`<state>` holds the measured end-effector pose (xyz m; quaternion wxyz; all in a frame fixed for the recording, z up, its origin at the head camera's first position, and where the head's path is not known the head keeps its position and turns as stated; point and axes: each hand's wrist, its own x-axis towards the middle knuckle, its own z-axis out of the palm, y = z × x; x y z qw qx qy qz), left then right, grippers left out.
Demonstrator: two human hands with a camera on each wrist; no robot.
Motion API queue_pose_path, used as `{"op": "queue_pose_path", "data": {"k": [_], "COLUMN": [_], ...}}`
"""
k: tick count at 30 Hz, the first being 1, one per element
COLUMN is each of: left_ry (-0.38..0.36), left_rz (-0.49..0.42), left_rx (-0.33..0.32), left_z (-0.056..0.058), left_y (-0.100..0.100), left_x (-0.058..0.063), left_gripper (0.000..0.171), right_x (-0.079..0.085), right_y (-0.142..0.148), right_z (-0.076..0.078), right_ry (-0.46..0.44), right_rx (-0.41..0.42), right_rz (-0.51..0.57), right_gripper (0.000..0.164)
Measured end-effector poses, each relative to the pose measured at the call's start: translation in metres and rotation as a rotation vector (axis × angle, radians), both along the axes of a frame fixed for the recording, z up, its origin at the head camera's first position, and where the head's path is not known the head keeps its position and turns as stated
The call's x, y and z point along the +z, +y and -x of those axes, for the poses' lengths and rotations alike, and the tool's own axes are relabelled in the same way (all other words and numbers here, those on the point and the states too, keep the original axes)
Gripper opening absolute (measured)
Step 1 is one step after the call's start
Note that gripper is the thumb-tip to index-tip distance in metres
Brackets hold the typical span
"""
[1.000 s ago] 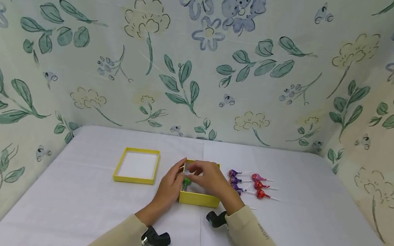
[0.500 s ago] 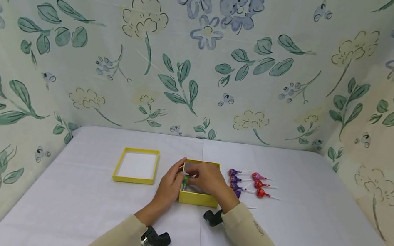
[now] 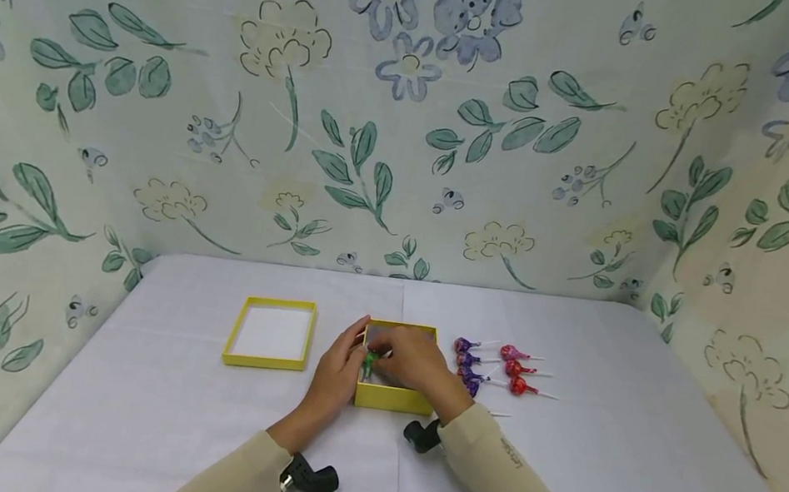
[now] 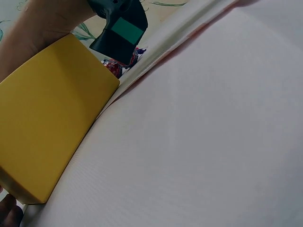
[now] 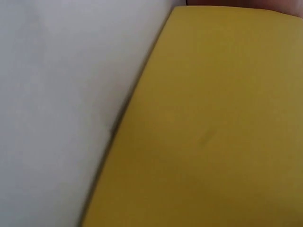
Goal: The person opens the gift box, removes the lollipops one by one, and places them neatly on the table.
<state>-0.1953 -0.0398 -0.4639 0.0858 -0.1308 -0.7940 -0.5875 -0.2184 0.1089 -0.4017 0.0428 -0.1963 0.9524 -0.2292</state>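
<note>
A yellow box (image 3: 393,399) with its top uncovered sits on the white table in the head view. My left hand (image 3: 333,376) lies along its left wall, fingers stretched toward the far corner. Inside the box, my right hand (image 3: 412,359) has its fingers bent down and pinches a green-wrapped lollipop (image 3: 369,363) near the left wall; the fingertips are partly hidden. The box's yellow wall (image 4: 57,109) fills much of the left wrist view. In the right wrist view, the yellow wall (image 5: 203,123) hides the fingers' work.
Left of the box lies a yellow-rimmed lid (image 3: 264,362), white inside. To the right are purple lollipops (image 3: 467,360) in one column and red and pink lollipops (image 3: 518,369) in another. A floral cloth (image 3: 358,233) hangs behind the table.
My right hand has gone lower and slightly left into the box, closer to the green lollipop. The left hand keeps its place at the box's left wall.
</note>
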Motion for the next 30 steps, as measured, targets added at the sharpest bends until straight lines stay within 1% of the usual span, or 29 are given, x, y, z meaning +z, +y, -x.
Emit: {"op": "queue_pose_path", "data": {"k": [2, 6, 9, 16, 22, 25, 30], "left_ry": [-0.004, 0.013, 0.028, -0.005, 0.009, 0.000, 0.014], "left_rz": [0.001, 0.001, 0.008, 0.021, 0.007, 0.005, 0.009], "left_rx": [0.002, -0.004, -0.004, 0.014, 0.015, 0.012, 0.006], "left_z": [0.000, 0.000, 0.001, -0.002, -0.003, -0.003, 0.000], "left_y": [0.000, 0.000, 0.000, 0.000, 0.000, 0.000, 0.000], "left_x": [0.000, 0.001, 0.001, 0.000, 0.001, -0.001, -0.002], "left_gripper": [0.047, 0.046, 0.046, 0.046, 0.046, 0.046, 0.047], "right_x": [0.001, 0.004, 0.005, 0.003, 0.007, 0.009, 0.013], "right_y": [0.000, 0.002, 0.004, 0.008, 0.012, 0.014, 0.018], "right_z": [-0.001, -0.001, -0.001, 0.002, 0.002, 0.002, 0.003], "right_ry": [0.000, 0.037, 0.061, 0.030, -0.030, -0.063, -0.057], "right_rx": [0.004, 0.037, 0.059, 0.060, 0.044, 0.029, 0.016], "right_rz": [0.005, 0.006, 0.033, 0.109, 0.197, 0.222, 0.250], "right_gripper": [0.024, 0.022, 0.021, 0.019, 0.019, 0.020, 0.021]}}
